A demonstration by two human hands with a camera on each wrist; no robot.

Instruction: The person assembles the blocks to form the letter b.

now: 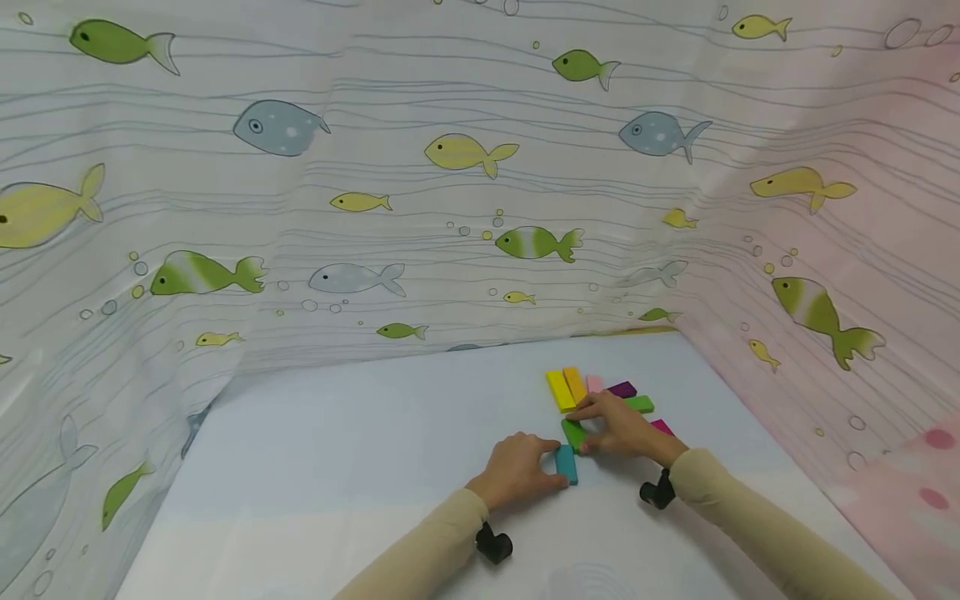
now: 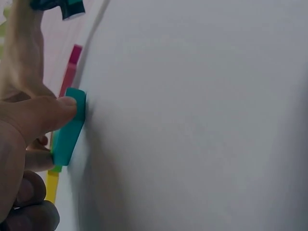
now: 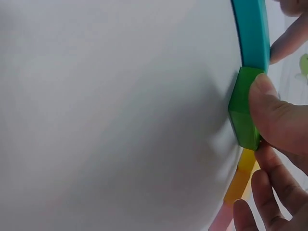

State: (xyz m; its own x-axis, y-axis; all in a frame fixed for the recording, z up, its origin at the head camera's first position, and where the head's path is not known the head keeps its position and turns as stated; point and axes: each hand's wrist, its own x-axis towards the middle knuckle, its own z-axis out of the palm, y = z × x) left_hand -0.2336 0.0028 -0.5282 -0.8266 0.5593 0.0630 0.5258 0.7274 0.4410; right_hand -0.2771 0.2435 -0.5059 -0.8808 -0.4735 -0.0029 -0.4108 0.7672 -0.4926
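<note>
With thumb and index finger, my left hand [image 1: 517, 471] pinches a teal rectangular block [image 1: 566, 465] by its two ends on the white table. The left wrist view shows the thumb on one end of this teal block [image 2: 71, 130] and a finger on the other. Just beyond it, my right hand [image 1: 624, 427] grips a green block [image 1: 573, 435] between thumb and fingers. In the right wrist view the green block [image 3: 245, 108] sits end-on against the teal block [image 3: 255, 38], the thumb lying over its side.
Behind the hands lie a yellow block [image 1: 559, 392], an orange block [image 1: 575, 385], a pink block [image 1: 594, 383], a purple block [image 1: 622, 389] and a light green block [image 1: 641, 405]. A magenta block [image 1: 662, 427] is partly hidden by the right wrist. Fish-patterned curtains [image 1: 360, 242] surround the table.
</note>
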